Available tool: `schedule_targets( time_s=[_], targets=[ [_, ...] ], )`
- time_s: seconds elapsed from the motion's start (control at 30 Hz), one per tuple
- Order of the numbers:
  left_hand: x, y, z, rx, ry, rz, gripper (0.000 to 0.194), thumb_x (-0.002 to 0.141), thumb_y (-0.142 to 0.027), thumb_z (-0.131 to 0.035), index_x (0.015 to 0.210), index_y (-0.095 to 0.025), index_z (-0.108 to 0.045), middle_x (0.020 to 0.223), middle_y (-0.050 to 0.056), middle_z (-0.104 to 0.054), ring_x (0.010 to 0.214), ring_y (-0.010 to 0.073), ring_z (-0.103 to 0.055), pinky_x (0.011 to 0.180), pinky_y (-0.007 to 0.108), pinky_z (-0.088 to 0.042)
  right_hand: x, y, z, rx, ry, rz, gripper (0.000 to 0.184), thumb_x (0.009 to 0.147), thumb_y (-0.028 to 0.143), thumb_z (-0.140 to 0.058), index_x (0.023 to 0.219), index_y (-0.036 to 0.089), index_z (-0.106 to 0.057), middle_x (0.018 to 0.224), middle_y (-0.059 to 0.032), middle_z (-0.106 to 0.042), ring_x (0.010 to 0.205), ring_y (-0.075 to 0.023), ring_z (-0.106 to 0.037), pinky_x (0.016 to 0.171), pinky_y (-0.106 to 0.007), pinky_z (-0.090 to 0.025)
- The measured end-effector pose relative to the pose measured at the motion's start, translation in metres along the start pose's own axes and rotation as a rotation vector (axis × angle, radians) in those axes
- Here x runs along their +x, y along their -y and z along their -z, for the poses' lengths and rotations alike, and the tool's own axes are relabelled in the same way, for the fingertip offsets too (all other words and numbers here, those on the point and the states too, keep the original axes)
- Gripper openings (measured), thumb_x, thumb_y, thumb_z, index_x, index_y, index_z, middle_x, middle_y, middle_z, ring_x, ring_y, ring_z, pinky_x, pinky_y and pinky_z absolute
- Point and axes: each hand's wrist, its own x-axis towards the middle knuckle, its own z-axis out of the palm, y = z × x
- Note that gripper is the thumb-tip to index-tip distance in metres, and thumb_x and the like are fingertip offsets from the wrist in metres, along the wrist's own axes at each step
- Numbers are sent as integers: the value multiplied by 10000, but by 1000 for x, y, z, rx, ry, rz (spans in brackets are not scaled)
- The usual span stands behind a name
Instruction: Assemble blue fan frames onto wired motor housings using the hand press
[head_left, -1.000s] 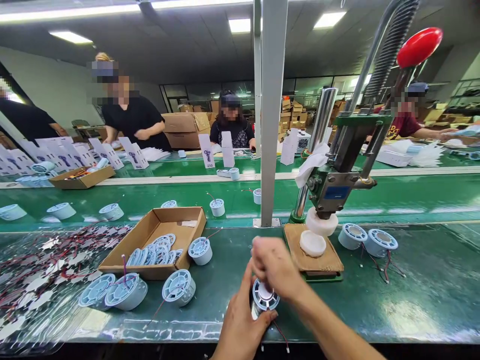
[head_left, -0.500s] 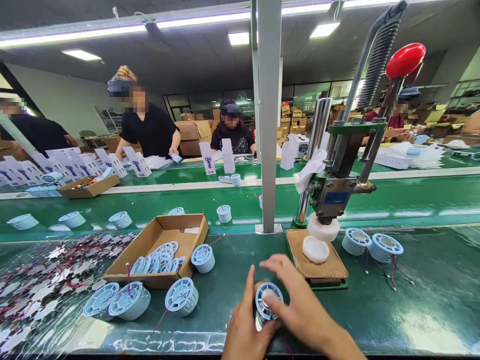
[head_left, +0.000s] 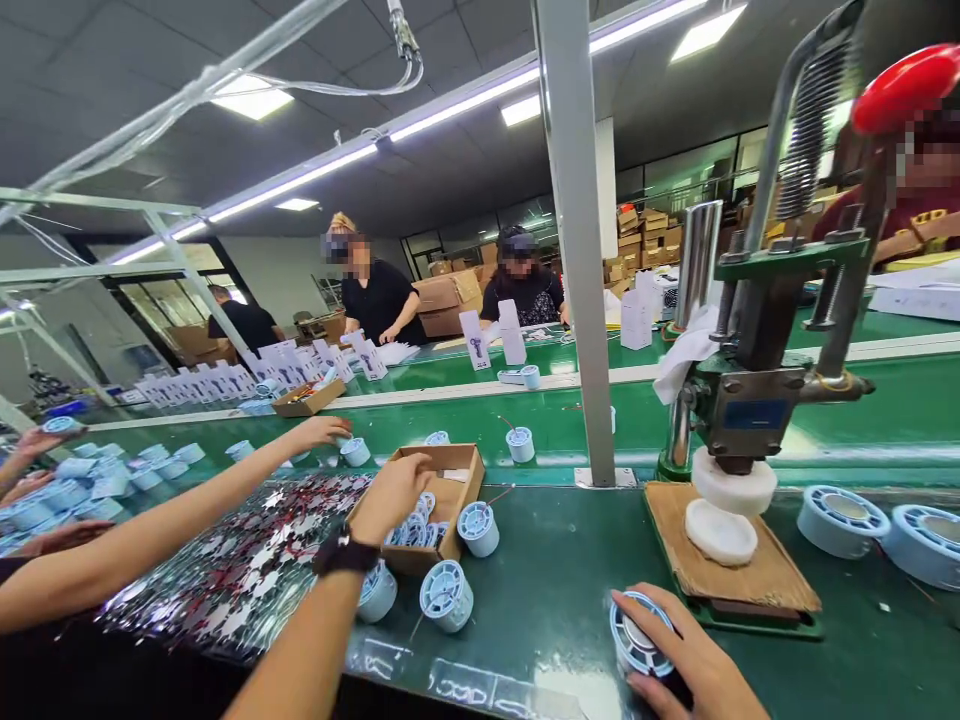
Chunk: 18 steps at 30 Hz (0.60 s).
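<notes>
My right hand point(head_left: 694, 655) is wrapped around a light-blue round plastic housing point(head_left: 628, 632) with a slotted rim and a metal disc in its middle. It is held just above or on the bench, left of the press. My left hand point(head_left: 394, 490), with a black band on its wrist, reaches over the cardboard box point(head_left: 469, 495) at centre. Inside lie several flat light-blue slotted rings point(head_left: 420, 525). The left fingertips are partly hidden, and I cannot make out whether they grip a ring. Close by stand more blue housings point(head_left: 447, 597) with thin wires.
A hand press point(head_left: 757, 400) with a red knob and white round dies point(head_left: 721, 532) stands at right, two housings point(head_left: 841, 520) beyond it. At left lie wired metal plates point(head_left: 270, 560); a co-worker's arm point(head_left: 187, 500) extends over them to a housing on the green belt.
My left hand has left the housing and moved left to the cardboard box. My right hand keeps the housing. The view has turned left and tilted; a co-worker's arm has come into view.
</notes>
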Motion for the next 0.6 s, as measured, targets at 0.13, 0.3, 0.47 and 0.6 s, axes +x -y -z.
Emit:
schedule_targets(
  time_s=[0.13, 0.3, 0.47, 0.6],
  targets=[
    [55, 39, -15, 135, 219, 48, 235, 900, -325, -634, 1040, -137, -638, 1071, 60, -669, 974, 202, -646, 889, 424, -517, 2, -1, -3, -6, 24, 15, 583, 814, 189, -649, 1367, 308, -508, 1248, -63, -598, 1064, -183, -654, 849, -177, -546],
    [76, 51, -40, 208, 292, 44, 230, 901, -346, -627, 1000, -139, -631, 1008, 44, -658, 909, 184, -639, 833, 390, -526, 8, 1, -5, 82, 95, -97, 650, 732, 120, -659, 1350, 269, -525, 1285, -77, -568, 1123, -190, -622, 939, -205, -509],
    [87, 56, -35, 158, 225, 6, 213, 870, -349, -637, 820, -143, -628, 817, 8, -656, 787, 165, -628, 757, 336, -499, 44, 22, -11, 205, 27, -408, 597, 684, 74, -627, 1251, 256, -592, 1225, -58, -568, 1093, -184, -617, 971, -248, -494],
    [93, 58, -28, 74, 116, -11, 162, 751, -308, -612, 654, -188, -562, 630, -5, -643, 689, 195, -627, 617, 270, -429, 61, 33, -15, 274, 7, -450, 590, 675, 62, -641, 1226, 267, -602, 1211, -37, -572, 1057, -163, -627, 968, -230, -490]
  ],
)
